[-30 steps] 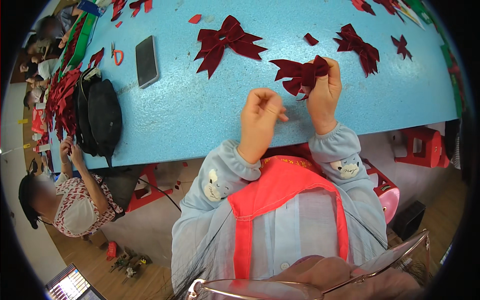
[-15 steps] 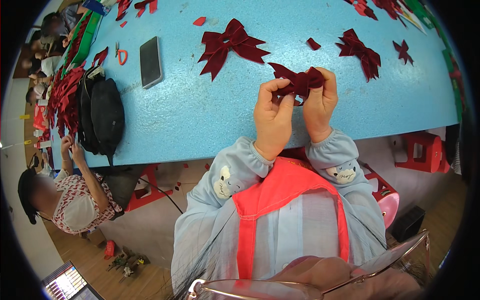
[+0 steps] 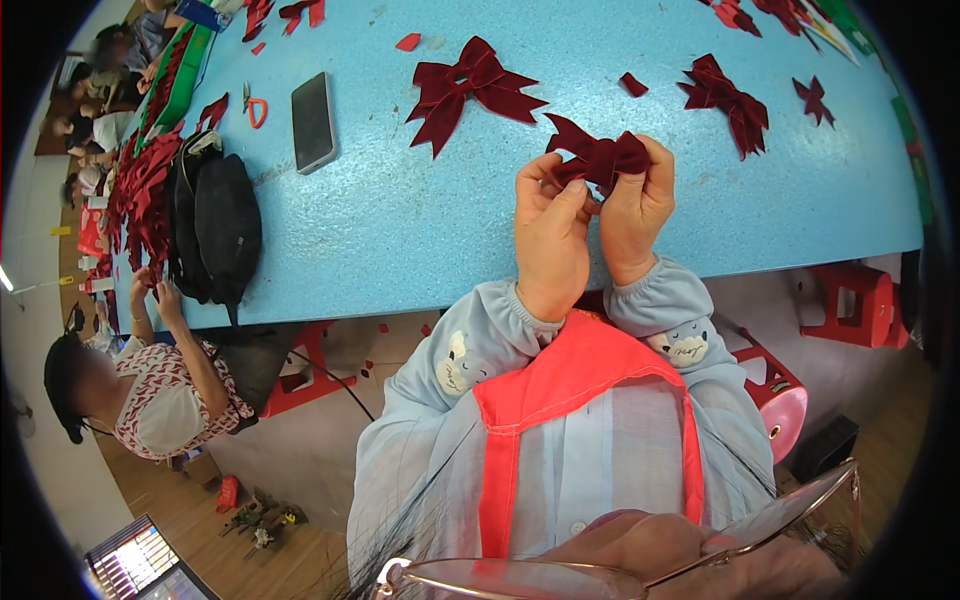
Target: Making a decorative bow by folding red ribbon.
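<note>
Between my two hands, just above the near side of the blue table, is a dark red velvet bow. My left hand pinches its left loop and lower part between thumb and fingers. At the right loop, my right hand grips with the thumb in front and the fingers behind. One ribbon tail sticks up at the upper left; the lower part is partly hidden by my left fingers. Beyond my hands lies a larger layered velvet bow, with another bow to the right.
A phone, orange-handled scissors and a black bag lie on the left. Red ribbon pieces pile up beside the bag. A small bow is at right. A co-worker sits at the left edge; red stools stand below.
My left thumb and fingers have shifted slightly on the bow, which stays between both hands. The whole view has moved a little, so the table things appear slightly further right.
</note>
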A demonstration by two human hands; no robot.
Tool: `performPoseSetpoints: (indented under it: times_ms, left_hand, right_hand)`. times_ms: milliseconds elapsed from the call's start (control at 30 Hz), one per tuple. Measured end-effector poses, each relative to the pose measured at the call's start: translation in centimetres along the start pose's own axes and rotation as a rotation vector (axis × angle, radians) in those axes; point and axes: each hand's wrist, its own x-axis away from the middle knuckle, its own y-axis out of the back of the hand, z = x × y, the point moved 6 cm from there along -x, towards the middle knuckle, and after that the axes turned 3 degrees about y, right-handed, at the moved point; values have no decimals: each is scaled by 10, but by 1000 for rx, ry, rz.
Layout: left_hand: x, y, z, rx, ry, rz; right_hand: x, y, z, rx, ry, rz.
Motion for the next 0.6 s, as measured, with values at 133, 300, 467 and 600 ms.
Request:
performPoseSetpoints:
  times_ms: [133,300,467,600]
  left_hand:
    - [4,3,8,10,183,36]
    - [5,1,5,19,164,25]
    - [3,7,6,-28,131,13]
    - [4,6,4,-52,90,15]
  right_hand:
    - [0,-1,4,-12,4,-13]
    - [1,-3,6,-2,45,-15]
    - [1,-5,2,-38,-65,-30]
    - [2,-6,2,-44,-78,-45]
